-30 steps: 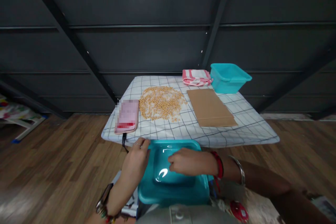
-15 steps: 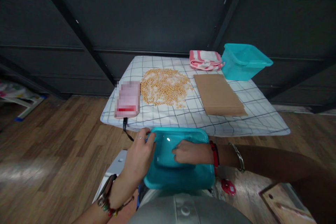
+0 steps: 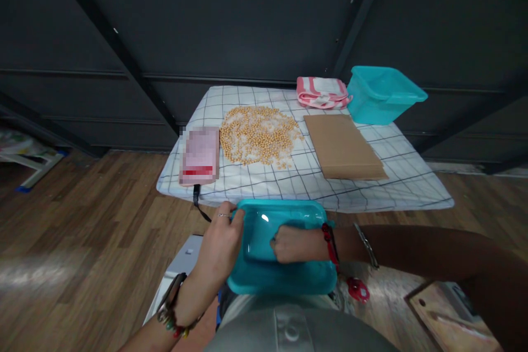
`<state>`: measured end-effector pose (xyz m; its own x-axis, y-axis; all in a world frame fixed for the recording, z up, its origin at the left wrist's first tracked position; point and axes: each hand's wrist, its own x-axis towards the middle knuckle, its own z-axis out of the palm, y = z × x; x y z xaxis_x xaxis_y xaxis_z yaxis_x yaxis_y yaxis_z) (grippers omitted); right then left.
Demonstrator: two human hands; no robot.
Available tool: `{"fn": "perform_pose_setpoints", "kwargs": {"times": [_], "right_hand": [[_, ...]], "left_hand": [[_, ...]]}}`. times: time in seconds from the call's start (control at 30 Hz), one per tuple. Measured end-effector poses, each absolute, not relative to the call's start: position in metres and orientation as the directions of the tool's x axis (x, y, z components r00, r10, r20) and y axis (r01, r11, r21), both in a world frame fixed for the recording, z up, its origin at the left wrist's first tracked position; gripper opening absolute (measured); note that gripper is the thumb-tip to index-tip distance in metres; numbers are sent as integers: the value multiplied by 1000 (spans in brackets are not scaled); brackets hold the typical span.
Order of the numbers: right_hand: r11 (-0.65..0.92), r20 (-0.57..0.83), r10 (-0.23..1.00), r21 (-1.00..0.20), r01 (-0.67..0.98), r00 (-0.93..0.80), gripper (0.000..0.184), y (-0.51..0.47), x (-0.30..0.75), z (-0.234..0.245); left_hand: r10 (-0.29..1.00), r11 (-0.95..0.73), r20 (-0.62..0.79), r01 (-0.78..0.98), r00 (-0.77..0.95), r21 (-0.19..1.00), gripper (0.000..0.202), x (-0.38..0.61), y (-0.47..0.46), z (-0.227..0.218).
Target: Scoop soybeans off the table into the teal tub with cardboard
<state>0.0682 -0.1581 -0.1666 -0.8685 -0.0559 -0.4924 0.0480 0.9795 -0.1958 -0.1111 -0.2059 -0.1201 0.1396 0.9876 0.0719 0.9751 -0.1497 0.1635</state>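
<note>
My left hand (image 3: 220,242) is closed over the left rim of a teal plastic bin (image 3: 284,285), held at my lap below the table's front edge. Its thumb lies along the rim, and the other fingers curl partly out of sight. My right hand (image 3: 291,243) reaches into this bin from the right, with fingers folded into a fist low over its inner floor. Whatever the fist may hold is hidden. Just beyond the bin, a spread of round yellow beans (image 3: 264,137), with whitish patches among them, covers part of the table.
A checked cloth covers the table (image 3: 264,190). A blurred pinkish packet (image 3: 201,154) lies left with a black strap. To the right are flat brown cardboard (image 3: 344,146), a folded pink-and-white towel (image 3: 324,92) and a second teal bin (image 3: 377,102). A dark panelled wall (image 3: 231,27) stands behind.
My right hand has shifted slightly within the bin, its wrist turning and coming a little nearer to me. My left hand keeps its hold on the rim. The table items are unchanged.
</note>
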Motion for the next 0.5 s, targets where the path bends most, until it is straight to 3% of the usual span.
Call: {"fn": "perform_pose_setpoints", "kwargs": {"times": [0.3,0.5], "right_hand": [[962,-576,-135,-270,32,-806,31,-156,33,-159],[962,-550,-141,-272,16,-823,31,-154,37,-158]], "left_hand": [[983,-162,127,961,136,222,24,-116,-207,-124],[978,-181,145,955,149,235,20,-117,-206,-127]]}}
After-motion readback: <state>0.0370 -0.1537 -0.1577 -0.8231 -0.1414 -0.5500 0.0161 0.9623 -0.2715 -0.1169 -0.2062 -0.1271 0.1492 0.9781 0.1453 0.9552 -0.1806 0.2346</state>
